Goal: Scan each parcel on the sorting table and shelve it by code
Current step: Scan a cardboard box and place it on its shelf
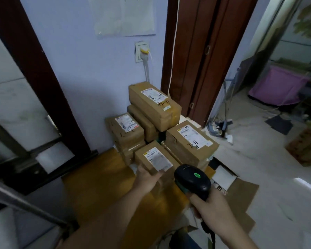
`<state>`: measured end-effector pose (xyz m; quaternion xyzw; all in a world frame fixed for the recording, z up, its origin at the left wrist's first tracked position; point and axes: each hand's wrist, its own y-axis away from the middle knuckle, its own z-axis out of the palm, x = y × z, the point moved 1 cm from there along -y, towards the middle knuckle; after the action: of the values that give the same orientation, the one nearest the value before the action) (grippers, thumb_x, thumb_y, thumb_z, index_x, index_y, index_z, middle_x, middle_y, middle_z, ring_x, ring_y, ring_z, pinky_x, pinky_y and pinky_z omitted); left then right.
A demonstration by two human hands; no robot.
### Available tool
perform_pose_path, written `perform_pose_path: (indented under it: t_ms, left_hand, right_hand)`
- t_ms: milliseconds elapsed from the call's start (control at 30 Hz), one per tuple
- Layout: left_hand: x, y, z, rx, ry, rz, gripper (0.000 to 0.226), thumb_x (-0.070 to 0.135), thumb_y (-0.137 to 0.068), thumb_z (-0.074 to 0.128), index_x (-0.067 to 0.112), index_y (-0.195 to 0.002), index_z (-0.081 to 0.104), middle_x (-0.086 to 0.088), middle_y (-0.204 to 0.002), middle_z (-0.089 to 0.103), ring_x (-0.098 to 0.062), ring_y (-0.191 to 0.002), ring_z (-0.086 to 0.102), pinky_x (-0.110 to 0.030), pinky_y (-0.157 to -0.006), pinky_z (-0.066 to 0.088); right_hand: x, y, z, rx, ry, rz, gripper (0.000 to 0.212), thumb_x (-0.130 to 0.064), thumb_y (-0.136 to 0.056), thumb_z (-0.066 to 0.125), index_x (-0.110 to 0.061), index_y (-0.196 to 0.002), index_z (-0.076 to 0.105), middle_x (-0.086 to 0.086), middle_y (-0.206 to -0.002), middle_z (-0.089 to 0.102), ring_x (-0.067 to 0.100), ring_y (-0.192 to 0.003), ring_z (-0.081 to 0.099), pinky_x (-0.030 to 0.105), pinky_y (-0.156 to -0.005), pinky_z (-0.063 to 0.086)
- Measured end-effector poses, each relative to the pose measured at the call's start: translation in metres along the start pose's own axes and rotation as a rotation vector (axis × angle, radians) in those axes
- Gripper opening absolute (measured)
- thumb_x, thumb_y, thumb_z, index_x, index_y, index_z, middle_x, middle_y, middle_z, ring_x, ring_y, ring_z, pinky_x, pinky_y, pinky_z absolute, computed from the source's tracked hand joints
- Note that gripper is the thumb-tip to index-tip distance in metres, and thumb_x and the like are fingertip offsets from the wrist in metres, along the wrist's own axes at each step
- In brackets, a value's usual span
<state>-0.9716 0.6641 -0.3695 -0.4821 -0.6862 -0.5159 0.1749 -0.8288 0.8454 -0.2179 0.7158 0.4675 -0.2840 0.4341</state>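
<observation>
Brown cardboard throughout: small taped parcel with a white label [155,159] gripped at its near edge by the left hand [147,178], thumb on the label, lifted just in front of the stack. Black handheld barcode scanner with a lit green lamp [193,180] clasped in the right hand [210,205], aimed at that label. Judged early going: four more stacked brown parcels [154,103] waiting, some already marker-coded. Tight against wall and door frame behind; open floor to the right.
</observation>
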Motion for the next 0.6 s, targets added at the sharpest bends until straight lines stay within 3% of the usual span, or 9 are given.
perform_pose_path:
  t_ms: [67, 233, 400, 533, 600]
  left_hand:
    - [-0.006, -0.016, 0.013, -0.033, 0.107, -0.107, 0.129, 0.075, -0.074, 0.075, 0.022, -0.163, -0.001, -0.010, -0.151, 0.051, -0.033, -0.135, 0.054, -0.043, -0.108, 0.044]
    - [-0.028, -0.058, 0.039, -0.027, 0.306, -0.220, 0.163, 0.092, -0.030, 0.080, 0.020, -0.162, 0.017, -0.009, -0.147, 0.055, -0.031, -0.131, 0.057, -0.049, -0.113, 0.046]
    - [-0.039, -0.062, 0.052, -0.026, 0.398, -0.245, 0.171, 0.091, -0.022, 0.082, 0.015, -0.161, 0.016, -0.009, -0.145, 0.055, -0.032, -0.131, 0.056, -0.052, -0.113, 0.046]
    - [-0.043, -0.065, 0.058, 0.013, 0.426, -0.228, 0.172, 0.092, -0.019, 0.082, 0.018, -0.159, 0.016, -0.008, -0.142, 0.055, -0.031, -0.127, 0.058, -0.051, -0.110, 0.049]
    - [-0.037, -0.059, 0.058, 0.054, 0.424, -0.224, 0.163, 0.090, -0.029, 0.083, 0.013, -0.158, 0.020, -0.008, -0.139, 0.058, -0.030, -0.125, 0.059, -0.049, -0.109, 0.050]
  right_hand:
    - [0.005, -0.012, -0.001, -0.011, -0.009, 0.024, 0.013, -0.027, -0.087, 0.071, -0.017, -0.080, 0.066, 0.004, -0.060, 0.064, 0.018, -0.058, 0.061, 0.031, -0.061, 0.047]
    - [0.014, -0.036, -0.002, -0.022, -0.038, 0.085, 0.016, -0.021, -0.087, 0.072, -0.008, -0.077, 0.068, 0.006, -0.055, 0.066, 0.012, -0.047, 0.061, 0.030, -0.057, 0.049]
    - [0.023, -0.046, -0.002, -0.030, -0.098, 0.121, 0.017, -0.016, -0.089, 0.070, -0.004, -0.077, 0.066, 0.004, -0.054, 0.065, 0.011, -0.044, 0.060, 0.024, -0.048, 0.047]
    - [0.026, -0.049, 0.001, -0.040, -0.111, 0.113, 0.013, -0.016, -0.090, 0.069, -0.006, -0.082, 0.066, 0.004, -0.057, 0.065, 0.013, -0.046, 0.060, 0.028, -0.051, 0.048]
    - [0.027, -0.051, 0.001, -0.032, -0.106, 0.113, 0.014, -0.018, -0.089, 0.069, -0.007, -0.081, 0.066, 0.004, -0.057, 0.066, 0.014, -0.047, 0.060, 0.030, -0.054, 0.048]
